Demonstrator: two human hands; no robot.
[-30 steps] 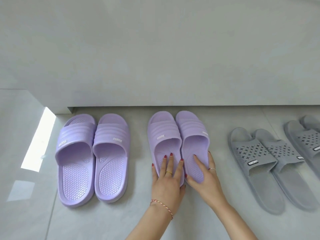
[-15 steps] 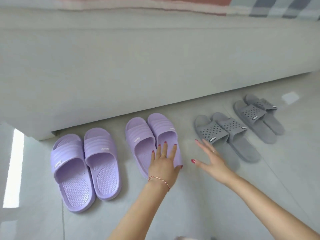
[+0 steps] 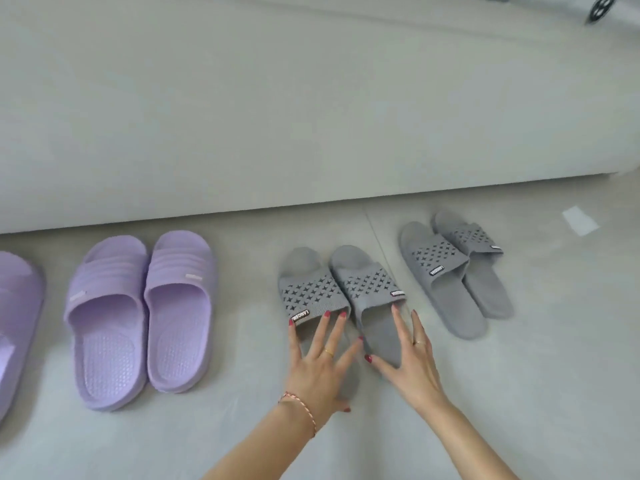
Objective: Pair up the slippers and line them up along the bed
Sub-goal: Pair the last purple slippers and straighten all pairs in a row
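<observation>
A grey pair of slippers [image 3: 341,289] with star-shaped holes lies on the floor in the middle, toes toward the bed [image 3: 277,116]. My left hand [image 3: 320,367] rests flat with spread fingers on the heel of the left grey slipper. Spread the same way, my right hand [image 3: 410,358] presses on the heel of the right one. A second grey pair [image 3: 450,268] lies angled further right. Left of my hands stands a purple pair [image 3: 142,317] side by side, and one more purple slipper [image 3: 15,320] is cut off by the left edge.
The light bed side runs across the whole top of the view. The floor is pale tile with a seam [image 3: 377,240] between the grey pairs. A bright light patch [image 3: 580,220] lies at the right. A dark wheel-like object [image 3: 601,6] shows at the top right.
Both hands have left the purple pair and moved right onto the middle grey pair. The view has shifted right, so the leftmost purple pair is now mostly out of frame.
</observation>
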